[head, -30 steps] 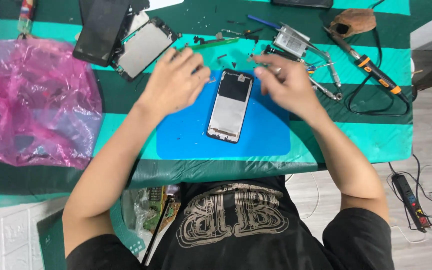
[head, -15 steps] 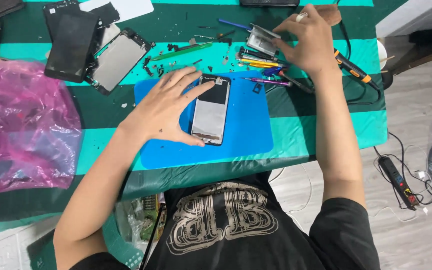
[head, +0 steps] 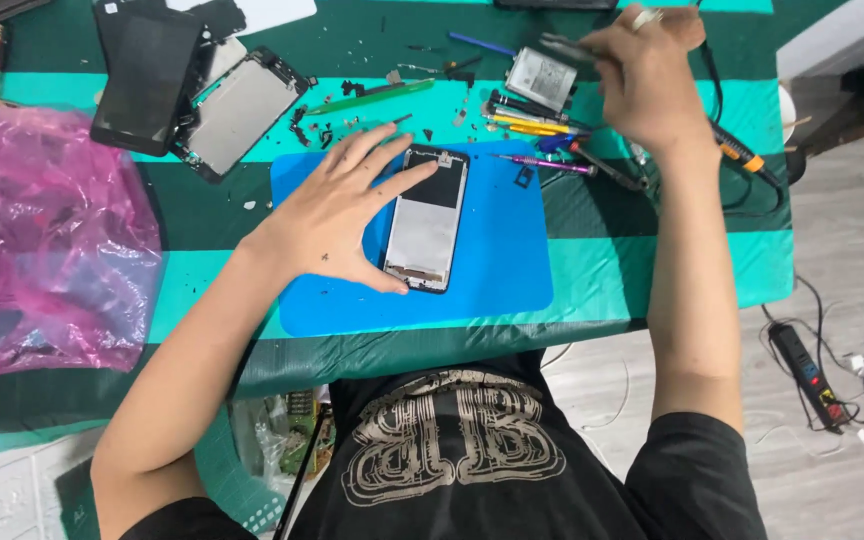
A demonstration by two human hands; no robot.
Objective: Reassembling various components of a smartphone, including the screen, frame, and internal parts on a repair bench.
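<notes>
- Left hand [head: 337, 215] lies flat, fingers spread, pressing the opened phone [head: 427, 218] — long axis pointing away from the person.
- Right hand [head: 642, 75] pinches tweezers [head: 564, 45], up and right of the phone.

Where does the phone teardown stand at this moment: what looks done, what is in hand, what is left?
Done: the opened phone lies backless on the blue mat, its battery out beside loose screws. In hand: the left hand steadies the phone while the right hand holds tweezers above the tools. Left: the frame holds parts at top and bottom.
</notes>
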